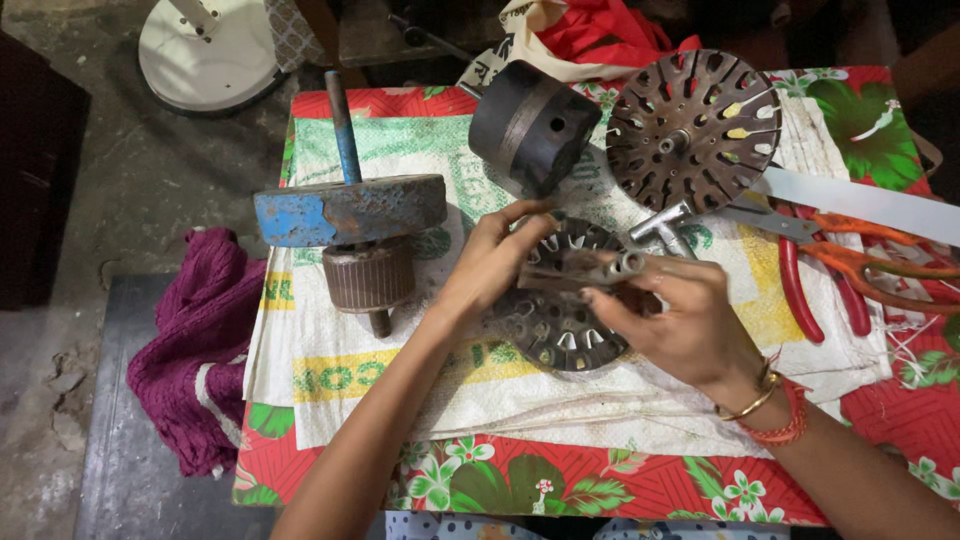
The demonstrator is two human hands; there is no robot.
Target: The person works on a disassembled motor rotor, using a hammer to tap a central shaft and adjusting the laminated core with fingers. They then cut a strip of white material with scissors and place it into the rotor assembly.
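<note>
Together on the slotted metal disc (pixel 560 320) at table (pixel 640 490) centre: left hand (pixel 492 262) fingertips pinching its far rim, right hand (pixel 680 318) fingers clamped on small metal tool (pixel 590 272). Right, red pliers (pixel 815 290).

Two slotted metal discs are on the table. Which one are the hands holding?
The nearer slotted disc, under the left hand and right hand. The far disc, by the black cylinder, lies untouched.
</note>
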